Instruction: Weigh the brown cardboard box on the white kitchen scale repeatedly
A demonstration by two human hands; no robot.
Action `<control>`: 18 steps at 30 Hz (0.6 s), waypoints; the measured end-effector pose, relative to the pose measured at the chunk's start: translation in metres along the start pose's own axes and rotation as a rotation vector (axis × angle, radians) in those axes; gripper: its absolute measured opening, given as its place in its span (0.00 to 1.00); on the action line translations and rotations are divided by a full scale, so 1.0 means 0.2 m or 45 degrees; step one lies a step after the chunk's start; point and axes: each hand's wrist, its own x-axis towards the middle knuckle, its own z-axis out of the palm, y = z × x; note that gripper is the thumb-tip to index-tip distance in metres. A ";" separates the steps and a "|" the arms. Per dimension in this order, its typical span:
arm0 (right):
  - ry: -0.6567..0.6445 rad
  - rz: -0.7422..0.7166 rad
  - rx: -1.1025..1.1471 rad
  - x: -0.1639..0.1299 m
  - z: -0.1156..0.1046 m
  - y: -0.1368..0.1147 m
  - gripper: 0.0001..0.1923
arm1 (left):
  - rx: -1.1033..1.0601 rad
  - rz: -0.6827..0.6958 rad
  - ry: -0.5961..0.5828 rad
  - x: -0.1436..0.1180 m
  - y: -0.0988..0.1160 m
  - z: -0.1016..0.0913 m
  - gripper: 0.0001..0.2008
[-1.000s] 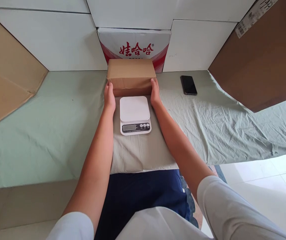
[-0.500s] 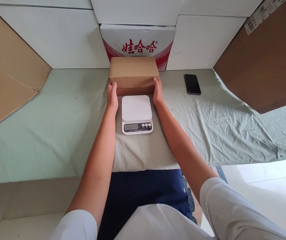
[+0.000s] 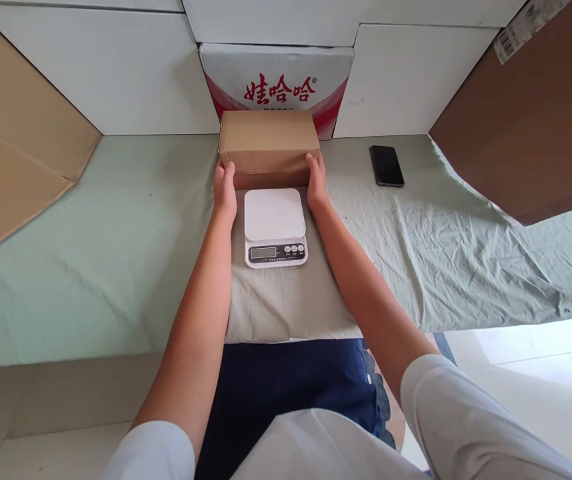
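The left hand [image 3: 225, 190] and right hand [image 3: 317, 181], each partly curled, clasp a cardboard box [image 3: 269, 131] between them by its ends, just beyond a digital kitchen scale [image 3: 275, 217] and in front of a red-lettered carton [image 3: 277, 61]; whether the box rests on the green cloth [image 3: 131, 220] is hard to tell.

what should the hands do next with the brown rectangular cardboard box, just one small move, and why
Probably a slight, level lift of the brown rectangular cardboard box. The left hand and right hand hold its opposite sides, so it should stay balanced; the white plastic scale with a square platform sits just in front, so dragging the box nearer would likely bump the scale.
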 end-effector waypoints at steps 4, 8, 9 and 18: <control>0.023 -0.010 -0.018 0.00 0.00 0.01 0.35 | -0.024 -0.036 0.017 0.00 -0.01 0.00 0.29; 0.003 -0.020 -0.018 0.01 0.01 0.01 0.36 | -0.045 -0.026 0.014 0.00 -0.02 -0.01 0.29; 0.003 -0.015 -0.022 0.01 0.01 0.01 0.37 | -0.045 -0.026 0.016 0.01 -0.02 -0.01 0.29; 0.012 -0.008 0.007 0.01 0.01 0.02 0.34 | -0.046 -0.030 0.022 0.01 -0.03 -0.02 0.33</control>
